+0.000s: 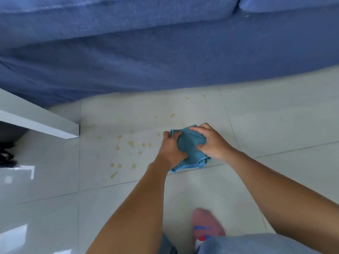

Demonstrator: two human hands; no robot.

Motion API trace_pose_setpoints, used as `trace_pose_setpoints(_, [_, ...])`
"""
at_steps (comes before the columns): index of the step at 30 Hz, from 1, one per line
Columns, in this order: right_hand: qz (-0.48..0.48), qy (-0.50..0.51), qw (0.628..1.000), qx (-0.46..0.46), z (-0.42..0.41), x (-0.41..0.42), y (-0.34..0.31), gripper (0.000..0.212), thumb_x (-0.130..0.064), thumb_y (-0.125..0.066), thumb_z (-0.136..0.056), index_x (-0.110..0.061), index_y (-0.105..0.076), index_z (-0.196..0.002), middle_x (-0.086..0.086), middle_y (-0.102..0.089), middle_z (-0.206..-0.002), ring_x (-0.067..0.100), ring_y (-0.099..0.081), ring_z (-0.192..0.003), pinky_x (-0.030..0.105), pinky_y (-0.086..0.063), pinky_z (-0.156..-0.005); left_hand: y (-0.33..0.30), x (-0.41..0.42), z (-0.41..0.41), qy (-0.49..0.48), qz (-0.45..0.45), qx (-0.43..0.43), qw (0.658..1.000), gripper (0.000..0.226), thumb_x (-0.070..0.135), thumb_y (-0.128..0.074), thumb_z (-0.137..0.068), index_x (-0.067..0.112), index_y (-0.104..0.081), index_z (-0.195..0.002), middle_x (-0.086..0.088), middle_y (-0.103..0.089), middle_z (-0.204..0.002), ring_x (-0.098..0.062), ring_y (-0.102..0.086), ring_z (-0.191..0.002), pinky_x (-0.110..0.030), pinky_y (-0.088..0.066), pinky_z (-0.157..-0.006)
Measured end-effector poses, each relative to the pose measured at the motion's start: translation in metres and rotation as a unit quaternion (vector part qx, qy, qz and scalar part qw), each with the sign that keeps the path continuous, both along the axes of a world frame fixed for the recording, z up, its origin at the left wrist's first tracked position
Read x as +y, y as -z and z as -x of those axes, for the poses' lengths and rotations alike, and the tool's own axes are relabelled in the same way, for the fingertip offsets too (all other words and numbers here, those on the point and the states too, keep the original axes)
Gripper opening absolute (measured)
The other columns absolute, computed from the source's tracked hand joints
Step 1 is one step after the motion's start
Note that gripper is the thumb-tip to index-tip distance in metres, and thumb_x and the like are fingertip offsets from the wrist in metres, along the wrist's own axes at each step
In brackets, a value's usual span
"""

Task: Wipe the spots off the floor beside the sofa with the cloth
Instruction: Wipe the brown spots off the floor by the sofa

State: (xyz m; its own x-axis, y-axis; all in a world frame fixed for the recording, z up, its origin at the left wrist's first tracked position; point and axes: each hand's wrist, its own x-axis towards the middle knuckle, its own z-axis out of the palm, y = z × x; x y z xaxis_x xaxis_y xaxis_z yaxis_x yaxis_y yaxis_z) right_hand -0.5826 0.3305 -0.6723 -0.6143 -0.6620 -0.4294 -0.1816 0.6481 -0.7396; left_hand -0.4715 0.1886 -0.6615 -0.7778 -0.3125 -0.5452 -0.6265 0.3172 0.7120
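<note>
- A teal-blue cloth [189,145], soft and slightly fuzzy, is bunched into a rumpled wad with a stitched hem showing along its near edge.
- The wad's longer side runs roughly from the sofa end toward the person, with the loose hemmed folds hanging at the near end.
- The cloth sits between the two hands above the floor, just to the right of the spots; whether it touches the tiles cannot be told.
- The left hand [172,149] is curled closed around the cloth's left side, fingers dug into the fabric.
- The right hand [211,142] is cupped over the cloth's right side, fingers bent and pressing into it.
- Both forearms are bare and reach in from the bottom edge.
- The spots [128,143] are small yellowish-tan drips and smears, scattered on the tiles to the left of and beyond the cloth.
- The floor [275,125] is pale, glossy square tile with thin grey grout lines.
- A sofa [165,57] in blue woven fabric fills the top, its base meeting the floor just past the farthest spots.
- A white, smooth slab-like worktop [36,118] juts in from the left, its corner close to the leftmost spots.
- A blurred pink shoe [207,224] and a knee in pale blue denim [256,244] show at the bottom.
</note>
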Motion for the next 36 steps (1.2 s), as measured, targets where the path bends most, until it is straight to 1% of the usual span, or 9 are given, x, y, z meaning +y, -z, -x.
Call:
trace_pose_setpoints(4, [-0.013, 0.021, 0.999, 0.025, 0.002, 0.005, 0.000, 0.064, 0.005, -0.059, -0.086, -0.026, -0.051, -0.142, -0.011, -0.044, -0.116, 0.010, -0.056, -0.102, 0.023, -0.054, -0.085, 0.007, 0.008, 0.011, 0.005, -0.004, 0.014, 1.000, 0.072, 0.011, -0.072, -0.085, 0.012, -0.039, -0.148, -0.004, -0.028, -0.135, -0.012, -0.047, -0.098, -0.011, -0.038, -0.086])
trace_pose_setpoints(8, [-0.016, 0.049, 0.998, 0.047, 0.013, 0.005, 0.003, 0.065, 0.008, -0.055, -0.086, -0.023, -0.049, -0.143, -0.011, -0.042, -0.119, 0.006, -0.050, -0.106, 0.002, -0.039, -0.084, 0.016, 0.008, 0.026, 0.024, 0.028, 0.033, 0.999, 0.072, 0.007, -0.067, -0.085, 0.014, -0.036, -0.150, -0.004, -0.026, -0.137, -0.019, -0.053, -0.100, -0.019, -0.045, -0.088])
trace_pose_setpoints(10, [-0.035, 0.053, 0.996, 0.062, 0.015, 0.004, 0.006, 0.066, 0.008, -0.053, -0.086, -0.022, -0.046, -0.145, -0.010, -0.037, -0.121, 0.006, -0.047, -0.107, 0.002, -0.039, -0.084, 0.023, 0.010, 0.025, 0.042, 0.076, 0.039, 0.995, 0.073, 0.009, -0.066, -0.085, 0.016, -0.035, -0.151, -0.004, -0.024, -0.141, -0.025, -0.054, -0.108, -0.029, -0.051, -0.090])
trace_pose_setpoints(14, [-0.122, 0.053, 0.987, 0.090, 0.012, 0.009, 0.016, 0.068, 0.008, -0.051, -0.087, -0.018, -0.039, -0.148, -0.001, -0.029, -0.124, 0.019, -0.053, -0.100, 0.029, -0.051, -0.092, 0.036, 0.016, -0.006, 0.064, 0.242, 0.049, 0.967, 0.069, 0.033, -0.065, -0.086, 0.023, -0.038, -0.149, -0.002, -0.029, -0.147, -0.025, -0.038, -0.130, -0.039, -0.039, -0.105])
trace_pose_setpoints(17, [-0.162, 0.070, 0.975, 0.132, 0.012, 0.012, 0.020, 0.066, 0.005, -0.053, -0.085, -0.016, -0.040, -0.146, 0.003, -0.030, -0.126, 0.022, -0.048, -0.106, 0.035, -0.051, -0.091, 0.047, 0.024, -0.043, 0.047, 0.286, 0.075, 0.954, 0.071, 0.047, -0.060, -0.086, 0.017, -0.040, -0.146, -0.004, -0.038, -0.145, -0.025, -0.038, -0.133, -0.041, -0.035, -0.106])
trace_pose_setpoints(21, [-0.193, 0.004, 0.934, 0.301, 0.003, 0.017, 0.027, 0.055, -0.020, -0.058, -0.091, -0.016, -0.042, -0.144, 0.005, -0.030, -0.150, 0.029, -0.029, -0.135, 0.038, -0.032, -0.112, 0.068, 0.045, -0.079, 0.013, 0.323, 0.054, 0.945, 0.077, 0.055, -0.053, -0.085, 0.007, -0.042, -0.144, -0.010, -0.046, -0.143, -0.029, -0.042, -0.137, -0.043, -0.038, -0.107])
trace_pose_setpoints(27, [-0.227, -0.130, 0.939, 0.225, -0.017, 0.011, 0.054, 0.078, -0.056, -0.038, -0.098, -0.028, 0.002, -0.158, -0.004, 0.015, -0.166, 0.023, 0.018, -0.152, 0.046, 0.005, -0.124, 0.086, 0.075, -0.087, -0.048, 0.295, -0.016, 0.954, 0.102, 0.068, -0.050, -0.087, 0.000, -0.018, -0.156, -0.015, -0.020, -0.164, -0.026, -0.014, -0.154, -0.037, -0.002, -0.123])
trace_pose_setpoints(30, [-0.236, -0.137, 0.931, 0.241, -0.022, 0.021, 0.064, 0.084, -0.067, -0.028, -0.094, -0.030, 0.015, -0.156, -0.007, 0.024, -0.164, 0.020, 0.025, -0.150, 0.046, 0.008, -0.124, 0.092, 0.078, -0.089, -0.044, 0.318, -0.009, 0.947, 0.102, 0.066, -0.049, -0.089, -0.001, -0.015, -0.157, -0.016, -0.018, -0.165, -0.026, -0.012, -0.155, -0.038, 0.000, -0.125])
trace_pose_setpoints(36, [-0.248, -0.052, 0.933, 0.255, 0.017, 0.004, 0.075, 0.088, -0.068, -0.030, -0.091, -0.027, 0.010, -0.157, -0.001, 0.019, -0.166, 0.028, 0.024, -0.150, 0.054, 0.010, -0.121, 0.102, 0.083, -0.092, -0.043, 0.353, 0.016, 0.934, 0.098, 0.063, -0.049, -0.091, -0.004, -0.019, -0.155, -0.020, -0.022, -0.162, -0.028, -0.016, -0.154, -0.043, -0.010, -0.125])
